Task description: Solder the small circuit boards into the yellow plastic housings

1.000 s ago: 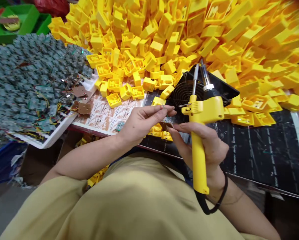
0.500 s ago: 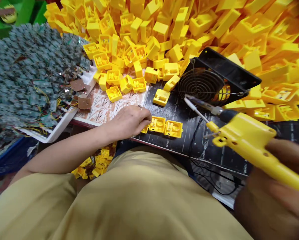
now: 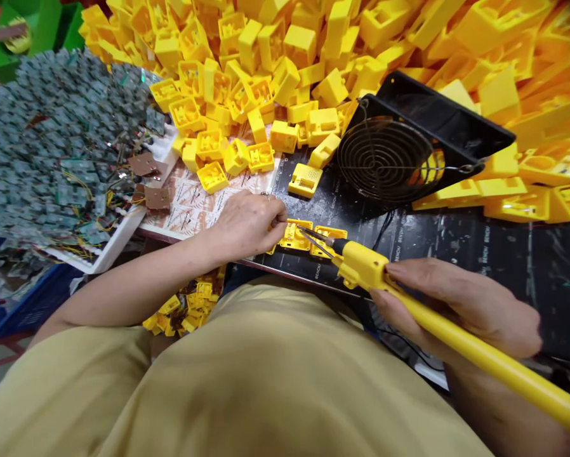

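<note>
My right hand (image 3: 461,308) is wrapped around a yellow soldering iron (image 3: 364,263) with a feed tube beside its shaft. Its tip reaches into a small open yellow housing (image 3: 292,241) on the black bench, near the fingers of my left hand (image 3: 251,222). Those fingers are pinched together at the housing's left side; whatever they grip is hidden. A second open housing (image 3: 319,251) sits just to the right, partly covered by the iron. Part of another yellow housing shows under my left fingertips.
Behind my hands stands a black fan (image 3: 384,158) with a wire grille. Yellow housings (image 3: 299,47) are heaped across the back. Many circuit boards (image 3: 66,139) with wires fill a white foam tray (image 3: 108,247) at left, above a blue crate (image 3: 32,308). More yellow pieces (image 3: 190,308) lie below the bench edge.
The soldering iron has swung left and down from beside the fan, bringing its tip to the housing. My left hand stays pinched at nearly the same spot.
</note>
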Motion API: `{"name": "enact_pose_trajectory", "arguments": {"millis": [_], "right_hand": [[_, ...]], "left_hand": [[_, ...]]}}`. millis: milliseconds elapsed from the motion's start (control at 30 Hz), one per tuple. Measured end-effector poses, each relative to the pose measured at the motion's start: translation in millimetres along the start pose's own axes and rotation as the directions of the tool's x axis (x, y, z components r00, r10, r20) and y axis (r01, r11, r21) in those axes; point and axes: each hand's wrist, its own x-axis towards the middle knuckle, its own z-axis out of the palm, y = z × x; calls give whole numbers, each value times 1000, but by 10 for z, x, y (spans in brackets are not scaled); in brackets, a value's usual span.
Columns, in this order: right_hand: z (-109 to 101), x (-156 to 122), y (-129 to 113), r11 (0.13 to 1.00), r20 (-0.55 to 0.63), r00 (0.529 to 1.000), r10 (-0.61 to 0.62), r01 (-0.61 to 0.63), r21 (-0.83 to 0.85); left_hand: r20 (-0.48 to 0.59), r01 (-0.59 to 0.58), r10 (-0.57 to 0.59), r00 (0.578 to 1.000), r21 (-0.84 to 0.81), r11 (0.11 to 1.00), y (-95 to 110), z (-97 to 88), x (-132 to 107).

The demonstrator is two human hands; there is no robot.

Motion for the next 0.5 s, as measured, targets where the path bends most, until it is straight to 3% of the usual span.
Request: {"name": "enact_pose_trajectory", "arguments": {"millis": [33, 100, 267, 400, 500], "right_hand": [[-2, 19, 35, 994, 14, 995, -101, 101, 30], [-2, 42, 111, 982, 47, 981, -188, 186, 45], [40, 116, 129, 972, 100, 971, -217, 224, -71], [8, 198, 62, 954, 128, 949, -288, 296, -50], [-70, 179, 74, 973, 177, 964, -201, 217, -81]], "left_hand": [[2, -2, 2, 1000, 1, 1000, 1, -4, 1], [9, -5, 5, 1000, 2, 1000, 2, -11, 2], [4, -19, 19, 1000, -7, 1000, -3, -17, 10], [8, -19, 19, 1000, -11, 1000, -4, -10, 20], [-2, -38, 38, 999, -10, 999, -5, -9, 24]]}}
